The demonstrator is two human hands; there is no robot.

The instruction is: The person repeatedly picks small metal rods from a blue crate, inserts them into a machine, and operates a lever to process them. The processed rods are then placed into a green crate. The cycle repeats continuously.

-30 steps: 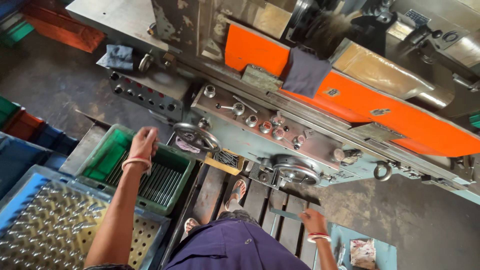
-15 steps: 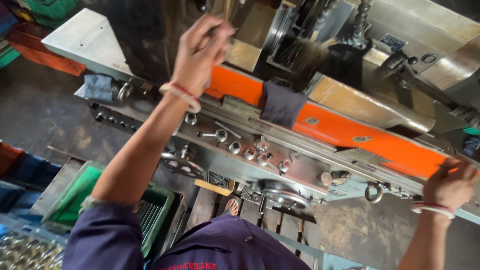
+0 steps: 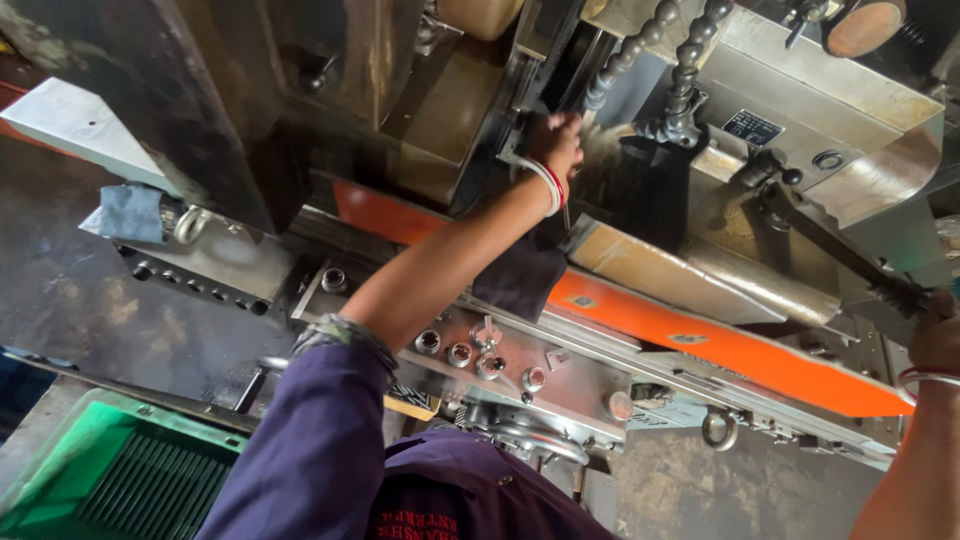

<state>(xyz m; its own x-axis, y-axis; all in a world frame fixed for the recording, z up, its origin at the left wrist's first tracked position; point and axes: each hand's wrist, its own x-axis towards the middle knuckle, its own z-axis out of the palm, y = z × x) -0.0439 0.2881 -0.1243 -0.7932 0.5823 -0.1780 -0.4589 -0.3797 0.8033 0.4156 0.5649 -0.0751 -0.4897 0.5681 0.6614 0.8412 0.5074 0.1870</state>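
Left hand (image 3: 556,142): raised deep into the machine's upper opening, fingers curled together around something small and dark at the workholding area; the thing itself is hidden by the fingers and cannot be identified.
Left wrist: carries white and red bangles; a purple sleeve (image 3: 320,430) covers the arm to the elbow.
Right hand (image 3: 938,335): at the right edge of view, fingers wrapped tight on the black grip of a long lever handle (image 3: 845,262).
Lever handle: runs diagonally from the machine's grey head block (image 3: 840,120) down to the right hand.
Open room, left hand: narrow; a dark steel column (image 3: 190,90) bounds the opening on the left, two segmented coolant hoses (image 3: 685,70) hang just beside the hand on the right.
Orange guard strip (image 3: 720,345): crosses below the forearm, slanting down to the right; a dark cloth (image 3: 520,275) hangs over it directly under the wrist.
Control plate (image 3: 500,365): grey panel with knobs and small levers, below the guard, close to the elbow.
Handwheel (image 3: 525,437): beneath the control plate, partly hidden by the person's shoulder.
Green crate (image 3: 60,470): lower left corner, holding rows of thin dark rods, well apart from both hands.
Grey rag (image 3: 130,212): tucked at the left end of the machine bed.
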